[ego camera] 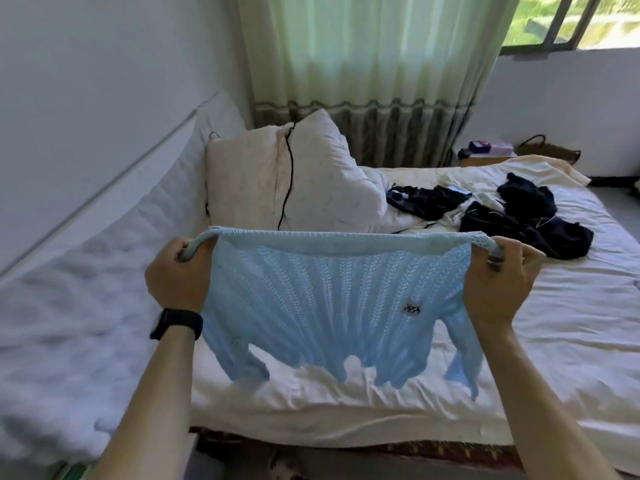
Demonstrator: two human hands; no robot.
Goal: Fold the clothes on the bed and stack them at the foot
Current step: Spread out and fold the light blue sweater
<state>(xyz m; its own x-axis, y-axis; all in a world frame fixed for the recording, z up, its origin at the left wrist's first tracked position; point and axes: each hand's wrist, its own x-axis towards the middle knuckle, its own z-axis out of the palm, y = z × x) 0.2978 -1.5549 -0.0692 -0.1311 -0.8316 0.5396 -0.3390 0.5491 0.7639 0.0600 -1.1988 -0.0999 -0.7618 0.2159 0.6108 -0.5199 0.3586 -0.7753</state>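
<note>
We stand at the near edge of the wide bed with its cream sheet [571, 323]. A white pillow [294, 178] leans far left, dark clothes [526, 216] lie far right. Between our hands hangs the light-blue knitted sweater [332, 303]; our left hand [180, 271] and right hand [498, 282] each grip a top corner.
</note>
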